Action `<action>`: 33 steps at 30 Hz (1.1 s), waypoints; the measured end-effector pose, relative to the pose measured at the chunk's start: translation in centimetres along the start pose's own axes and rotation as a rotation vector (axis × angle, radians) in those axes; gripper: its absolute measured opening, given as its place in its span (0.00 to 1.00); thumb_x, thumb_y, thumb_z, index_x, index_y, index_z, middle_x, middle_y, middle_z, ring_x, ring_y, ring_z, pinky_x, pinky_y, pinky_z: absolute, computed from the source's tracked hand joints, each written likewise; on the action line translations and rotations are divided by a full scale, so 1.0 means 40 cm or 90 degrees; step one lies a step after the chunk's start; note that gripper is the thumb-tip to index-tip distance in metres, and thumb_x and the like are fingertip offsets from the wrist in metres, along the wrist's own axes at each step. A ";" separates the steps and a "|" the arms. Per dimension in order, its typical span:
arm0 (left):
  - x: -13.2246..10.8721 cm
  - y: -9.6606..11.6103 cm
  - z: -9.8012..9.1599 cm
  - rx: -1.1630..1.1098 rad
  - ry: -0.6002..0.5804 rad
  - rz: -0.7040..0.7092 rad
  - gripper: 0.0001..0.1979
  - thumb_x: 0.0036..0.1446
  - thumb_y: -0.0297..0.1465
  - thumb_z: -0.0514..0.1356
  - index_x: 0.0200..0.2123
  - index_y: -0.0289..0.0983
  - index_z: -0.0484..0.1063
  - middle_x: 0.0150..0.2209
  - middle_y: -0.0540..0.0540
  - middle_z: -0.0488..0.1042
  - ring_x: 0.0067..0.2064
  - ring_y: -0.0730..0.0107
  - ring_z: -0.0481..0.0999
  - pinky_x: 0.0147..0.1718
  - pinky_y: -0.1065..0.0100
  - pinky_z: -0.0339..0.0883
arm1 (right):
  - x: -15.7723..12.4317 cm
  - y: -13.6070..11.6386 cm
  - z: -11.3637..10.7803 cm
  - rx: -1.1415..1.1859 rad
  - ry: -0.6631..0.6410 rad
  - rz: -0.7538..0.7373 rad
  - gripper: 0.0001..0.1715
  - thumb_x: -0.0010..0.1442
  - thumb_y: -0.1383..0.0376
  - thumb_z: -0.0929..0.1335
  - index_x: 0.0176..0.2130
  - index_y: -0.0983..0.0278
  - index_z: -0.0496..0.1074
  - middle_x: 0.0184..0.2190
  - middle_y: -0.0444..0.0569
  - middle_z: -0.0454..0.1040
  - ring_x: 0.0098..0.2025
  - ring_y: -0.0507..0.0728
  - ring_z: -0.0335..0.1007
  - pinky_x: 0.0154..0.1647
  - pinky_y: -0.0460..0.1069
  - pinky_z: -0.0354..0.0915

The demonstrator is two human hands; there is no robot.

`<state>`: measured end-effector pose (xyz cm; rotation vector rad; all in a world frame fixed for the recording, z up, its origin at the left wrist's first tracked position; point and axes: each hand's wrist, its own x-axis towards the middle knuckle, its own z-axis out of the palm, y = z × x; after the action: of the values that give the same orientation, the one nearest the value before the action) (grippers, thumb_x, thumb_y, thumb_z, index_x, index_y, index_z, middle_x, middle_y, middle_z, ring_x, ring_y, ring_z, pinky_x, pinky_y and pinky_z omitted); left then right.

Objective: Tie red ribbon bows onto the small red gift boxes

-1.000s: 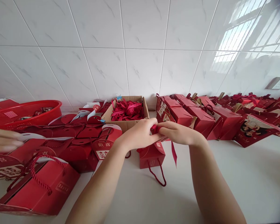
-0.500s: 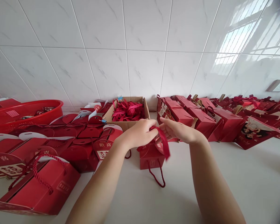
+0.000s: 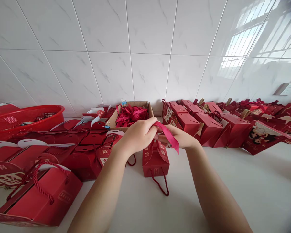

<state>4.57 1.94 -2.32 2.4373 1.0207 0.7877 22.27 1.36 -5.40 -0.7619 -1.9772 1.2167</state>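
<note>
A small red gift box (image 3: 155,159) stands on the white tabletop, its dark red cord handle (image 3: 162,187) drooping over the near side. Above its top, a red ribbon (image 3: 169,137) is pinched in my left hand (image 3: 142,134), with one end hanging toward the right. My right hand (image 3: 180,136) reaches in from the other side, close against my left. Its fingers lie partly behind the ribbon and my left hand, so their grip is hidden.
Behind my hands, a cardboard box (image 3: 113,119) holds many red ribbons. Gift boxes (image 3: 50,191) crowd the left, near a red plastic basket (image 3: 59,113). Rows of red boxes (image 3: 210,126) stand on the right along the tiled wall (image 3: 150,74).
My right hand has moved left, in against my left hand. The ribbon end has lifted and now slants more to the right, uncovering more of the gift box's top.
</note>
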 end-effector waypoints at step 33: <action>-0.017 0.039 -0.021 -0.294 0.277 0.037 0.21 0.62 0.46 0.50 0.27 0.38 0.71 0.27 0.47 0.72 0.34 0.68 0.72 0.35 0.67 0.66 | -0.032 -0.105 0.047 0.208 0.343 -0.156 0.10 0.58 0.58 0.70 0.31 0.63 0.76 0.27 0.44 0.77 0.16 0.45 0.59 0.15 0.42 0.58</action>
<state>4.46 0.52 -1.06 1.9476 0.7927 1.4389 21.00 -2.20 -2.51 -0.5824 -1.3467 1.0192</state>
